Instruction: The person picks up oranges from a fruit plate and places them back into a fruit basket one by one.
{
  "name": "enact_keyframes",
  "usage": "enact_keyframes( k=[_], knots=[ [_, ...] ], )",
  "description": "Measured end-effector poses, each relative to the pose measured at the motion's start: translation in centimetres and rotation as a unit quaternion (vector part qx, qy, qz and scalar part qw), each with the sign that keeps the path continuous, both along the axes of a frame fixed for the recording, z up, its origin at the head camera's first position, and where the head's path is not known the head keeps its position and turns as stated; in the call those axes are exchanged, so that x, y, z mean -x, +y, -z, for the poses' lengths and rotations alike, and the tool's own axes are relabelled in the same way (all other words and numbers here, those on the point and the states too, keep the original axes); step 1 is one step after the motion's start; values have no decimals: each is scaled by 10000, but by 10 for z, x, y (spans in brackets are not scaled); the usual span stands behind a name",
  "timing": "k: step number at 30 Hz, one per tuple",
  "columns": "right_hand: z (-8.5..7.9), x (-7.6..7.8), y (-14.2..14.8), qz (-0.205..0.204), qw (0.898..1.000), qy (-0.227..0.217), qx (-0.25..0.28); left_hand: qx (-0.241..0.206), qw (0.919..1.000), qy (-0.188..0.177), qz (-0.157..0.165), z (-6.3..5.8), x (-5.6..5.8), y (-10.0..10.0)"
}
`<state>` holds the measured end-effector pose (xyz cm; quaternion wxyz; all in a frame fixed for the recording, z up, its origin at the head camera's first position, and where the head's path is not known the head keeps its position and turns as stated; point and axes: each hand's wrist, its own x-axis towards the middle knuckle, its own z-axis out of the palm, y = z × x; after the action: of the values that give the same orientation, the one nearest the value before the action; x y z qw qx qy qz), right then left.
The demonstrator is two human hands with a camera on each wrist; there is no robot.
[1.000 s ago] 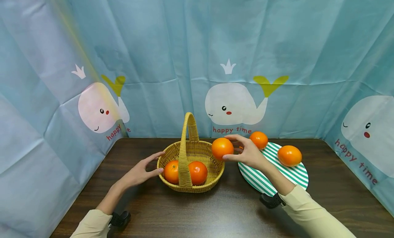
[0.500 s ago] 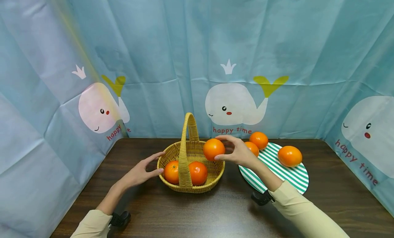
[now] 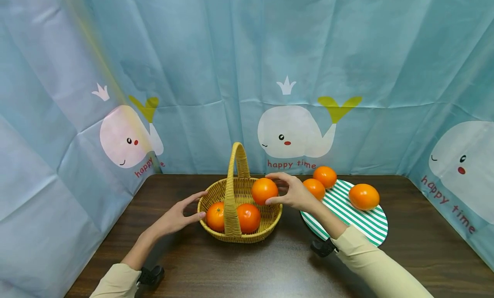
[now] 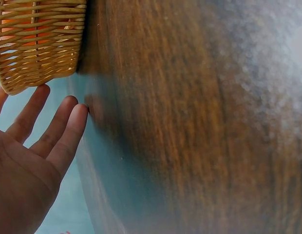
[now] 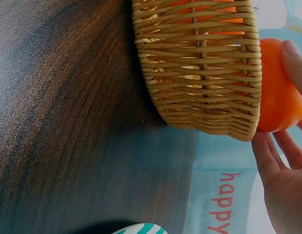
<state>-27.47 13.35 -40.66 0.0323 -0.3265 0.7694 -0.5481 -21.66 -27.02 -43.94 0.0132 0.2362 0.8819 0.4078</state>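
A yellow wicker basket (image 3: 247, 238) with a tall handle stands at the middle of the table. Inside lie two orange-coloured fruits: one lighter orange (image 3: 215, 215) with a green stem spot, and a redder, glossy fruit (image 3: 248, 218). My right hand (image 3: 295, 194) holds an orange (image 3: 264, 191) between thumb and fingers, at the basket's right inner side. In the right wrist view that orange (image 5: 277, 97) shows partly above the rim. My left hand (image 3: 173, 215) has its fingers spread at the basket's left rim. In the left wrist view, a fingertip touches the wicker side (image 4: 39, 56).
Right of the basket lies a round plate (image 3: 372, 227) with green and white stripes. On it are three more orange fruits, two close together at the back left and one fruit (image 3: 364, 197) to the right. A light blue curtain (image 3: 200, 53) with whales hangs behind the dark wooden table (image 3: 239, 272).
The right hand has carried the orange leftward and slightly down, from over the basket's right rim to inside its right part. The left hand stays at the left rim.
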Motion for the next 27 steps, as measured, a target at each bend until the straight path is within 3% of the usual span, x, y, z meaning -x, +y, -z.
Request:
enact_keyframes(
  k=[9, 19, 27],
  knots=[
    [-1, 0, -2, 32, 9999, -56, -154, 33, 10000, -60, -11, 0, -1, 1],
    [0, -1, 7, 34, 9998, 3, 217, -37, 10000, -22, 30, 0, -1, 1],
    [-4, 0, 20, 231, 9995, 139, 155, 50, 10000, 0, -45, 0, -1, 0]
  ],
)
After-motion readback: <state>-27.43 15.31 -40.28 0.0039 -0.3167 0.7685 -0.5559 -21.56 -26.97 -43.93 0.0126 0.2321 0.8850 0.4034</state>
